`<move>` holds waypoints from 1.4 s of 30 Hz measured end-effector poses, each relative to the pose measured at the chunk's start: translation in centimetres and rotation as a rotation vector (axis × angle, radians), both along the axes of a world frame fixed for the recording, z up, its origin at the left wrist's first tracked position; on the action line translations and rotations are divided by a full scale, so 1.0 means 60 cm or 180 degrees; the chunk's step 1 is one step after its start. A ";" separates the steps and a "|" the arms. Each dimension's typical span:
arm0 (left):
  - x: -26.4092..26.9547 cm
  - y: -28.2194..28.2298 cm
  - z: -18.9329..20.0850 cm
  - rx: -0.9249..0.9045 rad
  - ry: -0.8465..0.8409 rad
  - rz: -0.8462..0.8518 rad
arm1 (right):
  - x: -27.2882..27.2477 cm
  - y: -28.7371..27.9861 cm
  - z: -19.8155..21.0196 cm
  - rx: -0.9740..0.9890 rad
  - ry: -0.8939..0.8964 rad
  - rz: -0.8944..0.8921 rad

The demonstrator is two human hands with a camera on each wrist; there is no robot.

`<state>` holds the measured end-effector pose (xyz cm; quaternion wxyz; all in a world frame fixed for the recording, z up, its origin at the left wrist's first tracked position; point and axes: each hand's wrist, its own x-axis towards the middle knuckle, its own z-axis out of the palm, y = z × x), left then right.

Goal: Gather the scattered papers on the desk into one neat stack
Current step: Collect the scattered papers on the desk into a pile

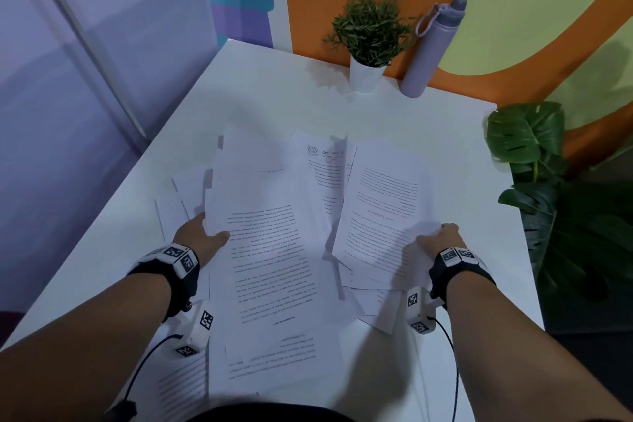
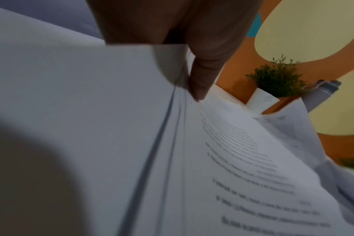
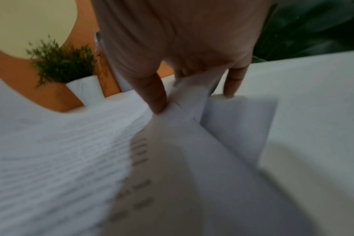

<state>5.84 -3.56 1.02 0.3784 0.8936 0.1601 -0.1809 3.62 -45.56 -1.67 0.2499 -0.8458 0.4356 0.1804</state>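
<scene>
Pinching sheets at nine o'clock with my left hand (image 1: 202, 233) and three o'clock with my right hand (image 1: 436, 240), I draw the papers (image 1: 274, 250) inward across the table (image 1: 428, 120) to merge them.

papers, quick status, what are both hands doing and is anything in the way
Left hand grips a sheaf's left edge; right hand pinches another sheaf. Papers overlapping, not yet one stack. Potted plant and bottle stand apart at far edge.

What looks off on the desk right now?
The papers are the mess: overlapping at odd angles, no common edge. The left hand and right hand each grip a separate bunch. The potted plant and bottle stand upright; nothing spilled.
</scene>
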 end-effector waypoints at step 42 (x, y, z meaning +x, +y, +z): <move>-0.051 -0.005 0.102 -0.1277 -0.0319 -0.0414 | -0.080 0.213 0.083 0.1656 -0.1138 0.0858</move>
